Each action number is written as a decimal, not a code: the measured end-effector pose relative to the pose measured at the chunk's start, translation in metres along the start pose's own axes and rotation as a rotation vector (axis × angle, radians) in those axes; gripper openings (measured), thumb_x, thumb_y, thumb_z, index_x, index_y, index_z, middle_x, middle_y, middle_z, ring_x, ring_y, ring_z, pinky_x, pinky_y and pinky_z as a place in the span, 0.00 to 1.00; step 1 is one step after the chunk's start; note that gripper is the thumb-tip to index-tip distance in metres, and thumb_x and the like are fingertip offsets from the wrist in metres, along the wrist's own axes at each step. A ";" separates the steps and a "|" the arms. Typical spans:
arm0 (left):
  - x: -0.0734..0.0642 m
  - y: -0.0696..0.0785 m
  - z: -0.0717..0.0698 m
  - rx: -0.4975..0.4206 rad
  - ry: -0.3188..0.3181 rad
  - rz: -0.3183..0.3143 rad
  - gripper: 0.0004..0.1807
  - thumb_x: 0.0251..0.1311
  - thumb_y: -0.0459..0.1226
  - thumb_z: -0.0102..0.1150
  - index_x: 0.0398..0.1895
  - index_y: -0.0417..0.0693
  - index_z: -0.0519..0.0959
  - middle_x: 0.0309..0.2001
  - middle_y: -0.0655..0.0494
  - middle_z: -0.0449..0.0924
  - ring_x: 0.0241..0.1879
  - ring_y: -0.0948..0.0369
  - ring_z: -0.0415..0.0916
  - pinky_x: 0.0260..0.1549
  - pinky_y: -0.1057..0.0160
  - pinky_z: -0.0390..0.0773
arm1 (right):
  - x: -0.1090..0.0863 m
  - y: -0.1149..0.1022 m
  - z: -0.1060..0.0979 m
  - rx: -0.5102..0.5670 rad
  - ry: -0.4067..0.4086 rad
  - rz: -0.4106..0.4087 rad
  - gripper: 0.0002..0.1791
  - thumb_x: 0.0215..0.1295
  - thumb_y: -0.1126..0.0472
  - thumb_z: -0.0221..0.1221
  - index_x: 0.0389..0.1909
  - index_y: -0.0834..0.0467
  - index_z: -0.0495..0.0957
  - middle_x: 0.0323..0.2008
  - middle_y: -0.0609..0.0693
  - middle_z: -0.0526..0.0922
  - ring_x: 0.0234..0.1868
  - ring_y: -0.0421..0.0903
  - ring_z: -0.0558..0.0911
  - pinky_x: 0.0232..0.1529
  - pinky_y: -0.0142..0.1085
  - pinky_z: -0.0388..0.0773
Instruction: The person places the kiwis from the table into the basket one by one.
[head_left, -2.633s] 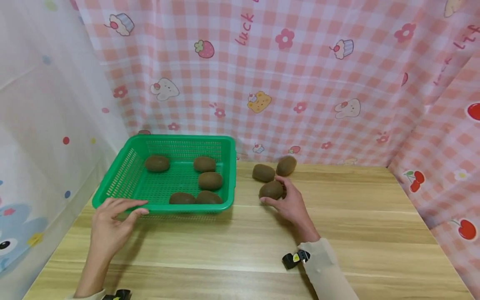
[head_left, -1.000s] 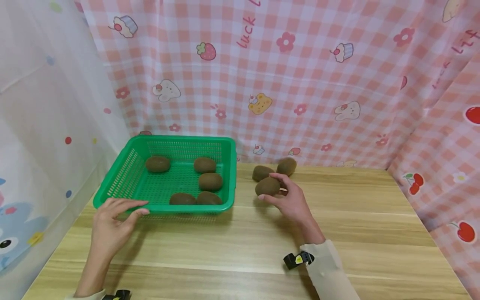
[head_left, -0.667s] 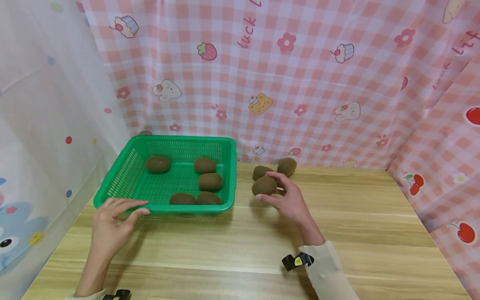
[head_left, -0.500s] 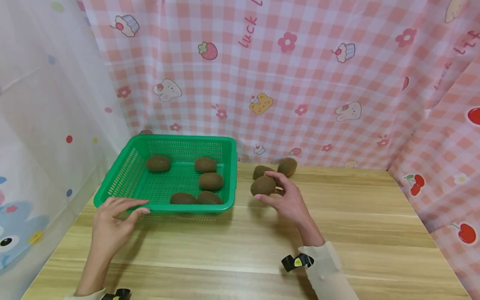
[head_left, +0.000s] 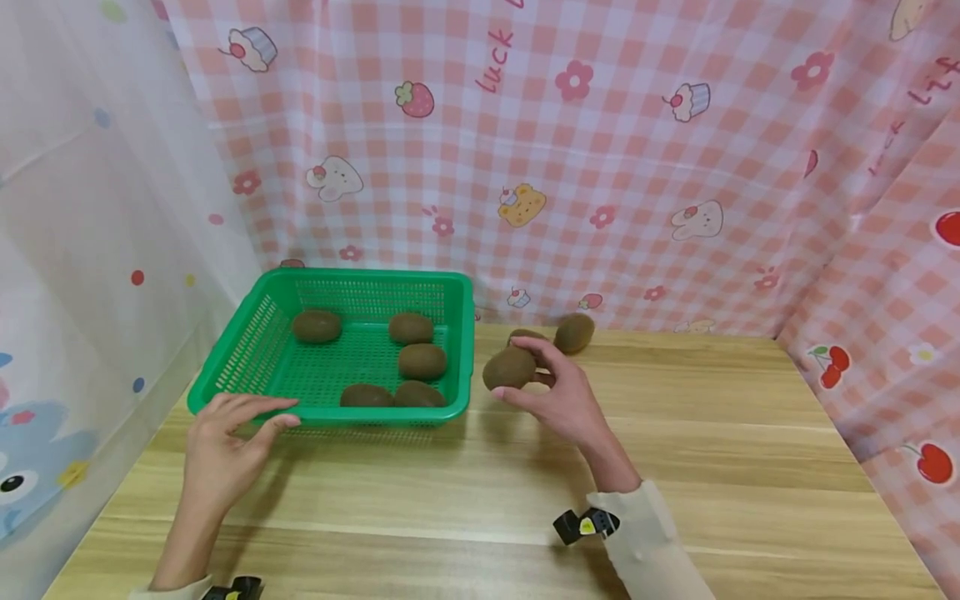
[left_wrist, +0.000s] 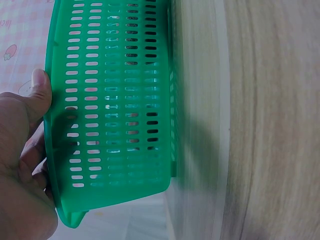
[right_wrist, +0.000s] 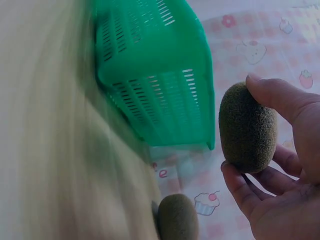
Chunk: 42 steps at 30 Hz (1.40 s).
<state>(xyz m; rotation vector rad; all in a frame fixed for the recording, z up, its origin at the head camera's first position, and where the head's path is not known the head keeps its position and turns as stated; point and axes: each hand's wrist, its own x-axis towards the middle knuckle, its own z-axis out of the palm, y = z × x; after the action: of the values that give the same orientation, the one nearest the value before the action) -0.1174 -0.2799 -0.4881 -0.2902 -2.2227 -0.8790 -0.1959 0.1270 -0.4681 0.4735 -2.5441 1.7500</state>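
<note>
My right hand (head_left: 562, 400) holds a brown kiwi (head_left: 509, 368) between thumb and fingers, above the table to the right of the green basket (head_left: 330, 414). In the right wrist view this fuzzy kiwi (right_wrist: 247, 127) shows plainly in the grip, apart from the basket. My left hand (head_left: 225, 454) grips the basket's front rim near its left corner, thumb and fingers on the rim in the left wrist view. Several kiwis lie inside the basket, among them one kiwi (head_left: 317, 326) at the back left.
Two more kiwis rest on the wooden table (head_left: 420, 517) behind my right hand: one kiwi (head_left: 574, 333) in full sight, the other (head_left: 527, 334) mostly hidden by the hand. A pink checked cloth (head_left: 637, 167) hangs along the table's back edge.
My right hand has lifted the kiwi off the table and moved it left toward the basket, now partly covering a kiwi behind. The left hand has stayed at the rim.
</note>
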 end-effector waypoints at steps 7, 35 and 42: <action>0.001 0.001 0.000 -0.008 0.023 0.008 0.18 0.34 0.24 0.82 0.32 0.46 0.92 0.30 0.47 0.89 0.40 0.76 0.70 0.44 0.79 0.63 | 0.006 -0.015 -0.001 -0.046 -0.026 0.005 0.37 0.58 0.49 0.75 0.68 0.45 0.73 0.65 0.44 0.78 0.64 0.47 0.79 0.67 0.46 0.76; 0.000 -0.001 0.000 0.000 0.000 -0.003 0.17 0.36 0.24 0.81 0.33 0.45 0.91 0.31 0.45 0.89 0.40 0.80 0.68 0.43 0.79 0.63 | 0.051 -0.077 0.018 -0.062 -0.210 -0.025 0.38 0.57 0.42 0.75 0.68 0.36 0.71 0.64 0.39 0.77 0.62 0.47 0.80 0.59 0.45 0.81; 0.000 -0.001 0.000 0.001 -0.007 -0.020 0.17 0.37 0.24 0.81 0.33 0.45 0.91 0.31 0.45 0.89 0.41 0.80 0.68 0.43 0.78 0.63 | 0.062 -0.083 0.025 -0.042 -0.238 -0.061 0.37 0.59 0.46 0.74 0.69 0.41 0.72 0.62 0.41 0.78 0.59 0.46 0.80 0.61 0.42 0.80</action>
<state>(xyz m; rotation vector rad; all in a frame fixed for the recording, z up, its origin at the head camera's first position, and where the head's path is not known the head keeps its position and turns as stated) -0.1184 -0.2807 -0.4887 -0.2712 -2.2357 -0.8887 -0.2297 0.0628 -0.3906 0.7933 -2.6813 1.7100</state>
